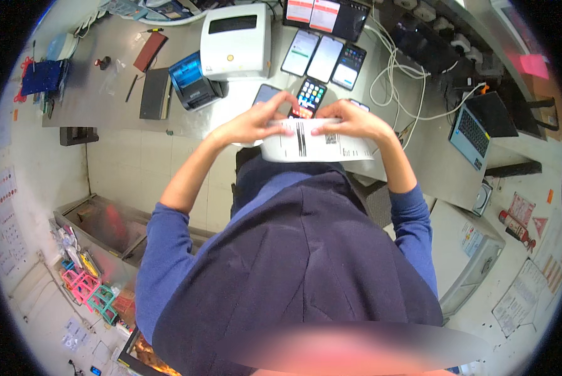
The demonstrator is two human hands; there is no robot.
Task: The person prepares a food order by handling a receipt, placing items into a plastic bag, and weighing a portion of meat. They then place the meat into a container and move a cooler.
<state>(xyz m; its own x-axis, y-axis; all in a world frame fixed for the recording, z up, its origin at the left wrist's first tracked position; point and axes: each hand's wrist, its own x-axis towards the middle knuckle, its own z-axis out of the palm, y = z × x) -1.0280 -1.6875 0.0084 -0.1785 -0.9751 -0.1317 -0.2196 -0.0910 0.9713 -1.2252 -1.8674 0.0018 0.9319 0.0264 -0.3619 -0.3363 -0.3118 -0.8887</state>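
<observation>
Both hands hold a white printed paper sheet (pixel 316 148) at the near edge of the steel table. My left hand (pixel 264 120) has its thumb on the sheet's face and its fingers curled at the top edge. From the other side my right hand (pixel 351 123) grips the same edge. The sheet bears print and a square code. Just beyond lies a lit smartphone (pixel 312 95), partly hidden by my left fingers. Three more phones, among them a white-screened one (pixel 325 58), lie in a row behind it. Part of another phone (pixel 266 94) shows beside my left hand.
A white label printer (pixel 236 47) and a smaller blue-and-black printer (pixel 194 80) stand on the left. Beside them lie a black notebook (pixel 154 94) and a brown one (pixel 150 50). White cables (pixel 394 80) loop at the right, near an open laptop (pixel 471 129). A tablet (pixel 347 21) stands behind.
</observation>
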